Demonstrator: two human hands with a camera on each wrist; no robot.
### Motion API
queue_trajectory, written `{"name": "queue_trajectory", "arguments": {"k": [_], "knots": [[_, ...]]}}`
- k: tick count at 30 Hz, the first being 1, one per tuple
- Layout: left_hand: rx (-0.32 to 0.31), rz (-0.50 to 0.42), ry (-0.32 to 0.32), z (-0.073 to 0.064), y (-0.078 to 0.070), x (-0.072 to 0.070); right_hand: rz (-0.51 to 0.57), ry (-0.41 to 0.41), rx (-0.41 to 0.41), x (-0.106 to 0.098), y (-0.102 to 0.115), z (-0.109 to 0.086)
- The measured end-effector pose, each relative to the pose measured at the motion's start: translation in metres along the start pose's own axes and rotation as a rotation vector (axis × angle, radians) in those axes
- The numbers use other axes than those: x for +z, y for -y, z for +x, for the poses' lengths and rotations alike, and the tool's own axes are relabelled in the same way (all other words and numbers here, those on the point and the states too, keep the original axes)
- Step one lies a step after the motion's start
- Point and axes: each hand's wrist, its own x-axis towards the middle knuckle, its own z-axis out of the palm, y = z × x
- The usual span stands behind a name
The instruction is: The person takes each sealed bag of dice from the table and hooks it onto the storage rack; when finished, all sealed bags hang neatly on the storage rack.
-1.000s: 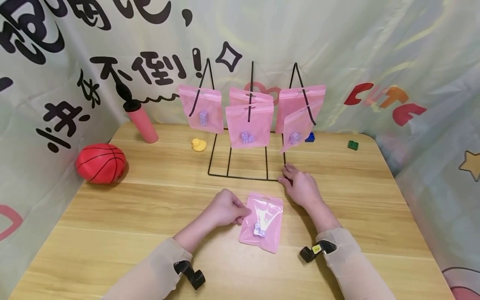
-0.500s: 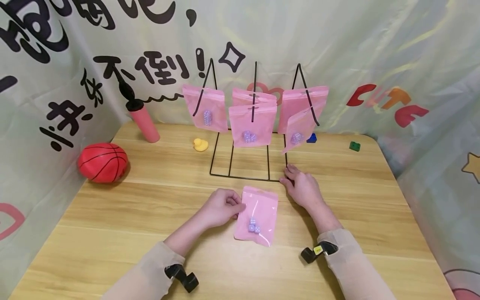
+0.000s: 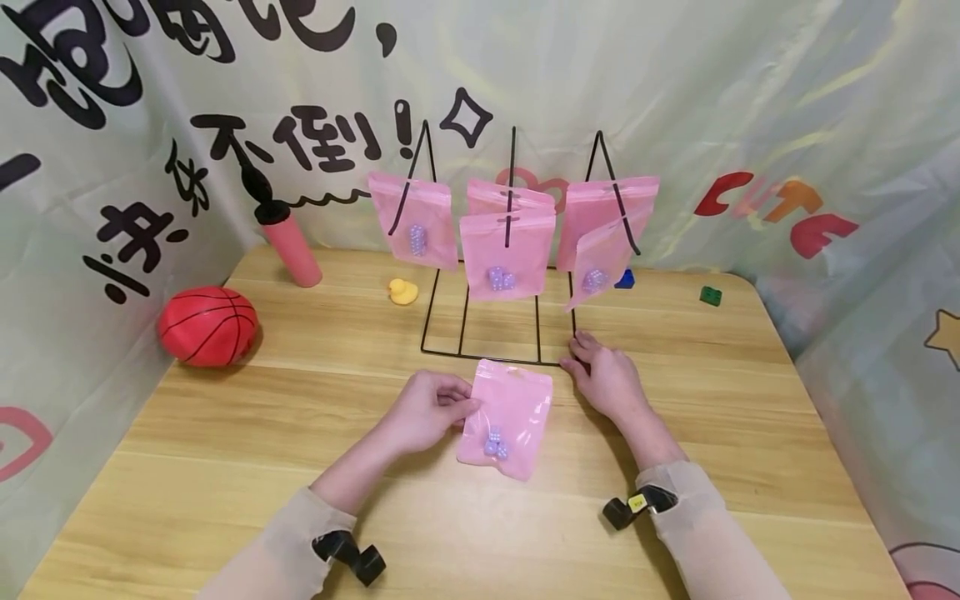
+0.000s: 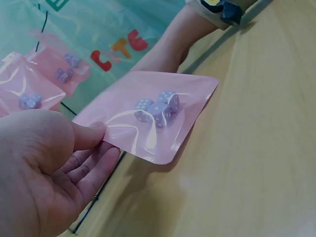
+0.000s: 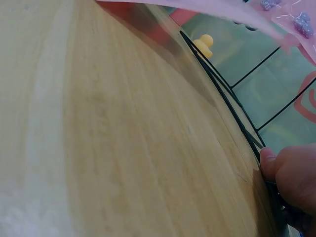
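My left hand (image 3: 423, 412) pinches the left edge of a pink zip bag (image 3: 513, 404) between thumb and fingers. Inside are three pale purple dice (image 4: 157, 108), gathered near the bag's bottom. The bag is tilted and lifted over the table, casting a shadow in the left wrist view. With thumb and fingers, my right hand (image 3: 606, 379) grips the front right corner of a black wire rack (image 3: 450, 353). On the rack's hooks hang several similar bags with dice: one on the left (image 3: 431, 208), others in the middle (image 3: 517, 246) and on the right (image 3: 581, 204).
A red ball (image 3: 207, 327) and a pink hand pump (image 3: 294, 250) stand at the table's left. Beside the rack sits a yellow rubber duck (image 3: 402, 292). A blue block (image 3: 625, 279) and a green block (image 3: 710, 296) lie at the back right. Printed cloth surrounds the wooden table (image 3: 262, 450).
My left hand has drawn the bag left and toward the rack, raising it from the table. The right hand keeps its grip on the rack corner.
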Motion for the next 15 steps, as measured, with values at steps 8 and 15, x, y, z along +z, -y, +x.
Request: {"name": "queue_trajectory", "arguments": {"k": [8,15], "knots": [[0.088,0.105,-0.074,-0.004,-0.011,-0.021,-0.006,0.014,0.017,-0.001,0.001,0.0],[0.181,0.147,-0.115,-0.005,-0.02,-0.037,0.001,0.011,0.02,-0.001,0.001,0.0]]}}
